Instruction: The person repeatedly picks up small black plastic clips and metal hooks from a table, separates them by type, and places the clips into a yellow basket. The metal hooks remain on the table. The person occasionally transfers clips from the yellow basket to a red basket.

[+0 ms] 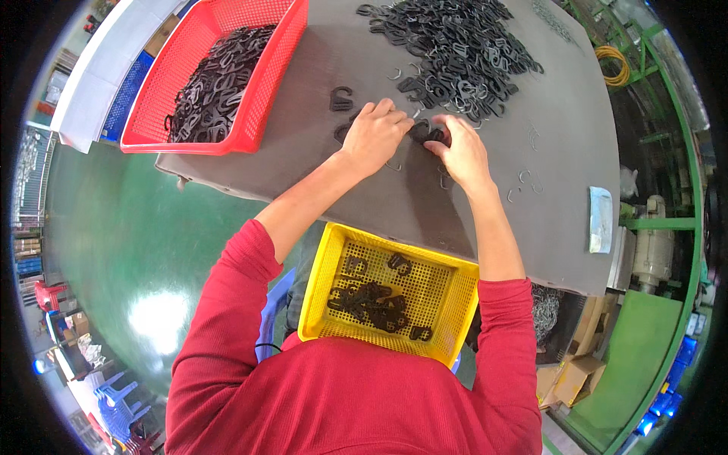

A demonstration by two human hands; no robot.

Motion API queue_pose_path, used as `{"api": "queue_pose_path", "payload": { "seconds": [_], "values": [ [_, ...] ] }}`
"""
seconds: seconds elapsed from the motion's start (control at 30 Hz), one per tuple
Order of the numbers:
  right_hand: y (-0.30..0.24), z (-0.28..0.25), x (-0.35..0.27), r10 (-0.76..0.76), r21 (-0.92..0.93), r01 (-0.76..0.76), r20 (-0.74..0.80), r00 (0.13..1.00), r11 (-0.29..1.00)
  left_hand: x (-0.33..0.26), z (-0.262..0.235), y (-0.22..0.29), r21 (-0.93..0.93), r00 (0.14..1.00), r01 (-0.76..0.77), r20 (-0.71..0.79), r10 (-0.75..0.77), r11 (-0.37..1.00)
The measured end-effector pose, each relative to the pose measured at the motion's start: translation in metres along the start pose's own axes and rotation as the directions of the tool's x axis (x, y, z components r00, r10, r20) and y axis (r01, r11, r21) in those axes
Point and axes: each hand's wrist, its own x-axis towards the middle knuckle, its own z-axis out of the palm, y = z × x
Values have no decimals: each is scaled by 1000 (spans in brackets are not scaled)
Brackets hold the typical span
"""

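Over the grey table [303,155], my right hand [464,155] pinches a black plastic hook [426,133] between thumb and fingers. Close on its left, my left hand [376,138] is closed, fingertips almost against that hook. A small shiny bit of metal shows by the left fingertips; whether they grip it is hard to see. Another black hook [341,98] lies flat beyond my left hand, and one more is partly hidden beneath that hand. A big pile of black plastic hooks [462,57] spreads just beyond both hands. Bent metal wire pieces [525,177] lie scattered to the right.
At the far left stands a red basket [262,95] holding many black hooks. A yellow basket [315,303] with several black pieces sits at my lap, below the table edge. A pale blue packet [600,220] lies at the table's right edge, beside green machine framing [694,152].
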Motion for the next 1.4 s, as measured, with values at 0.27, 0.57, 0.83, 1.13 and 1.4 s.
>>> {"api": "queue_pose_path", "payload": {
  "seconds": [0.27, 0.57, 0.83, 1.13, 1.4],
  "values": [
    [9, -21, 12, 204, 849, -497, 462, 863, 179, -18, -24, -96, -871, 657, 307, 485, -577, -383],
    [-49, 27, 49, -121, -35, 132, 226, 966, 991, -3, -26, -85, -204, 684, 721, 360, -634, 662],
    [8, -18, 51, 24, -31, -22, 57, 998, 999, -20, -12, -93, -662, 785, 544, 183, -592, 516],
    [-28, -58, 0, 85, 206, -237, 558, 825, 949, -34, -12, -68, -584, 951, 278, 54, -306, 763],
    [-81, -29, -112, -309, 291, 124, 766, 563, 949, -58, -32, -55, -250, 957, 236, 230, -179, 939]
  ]
}}
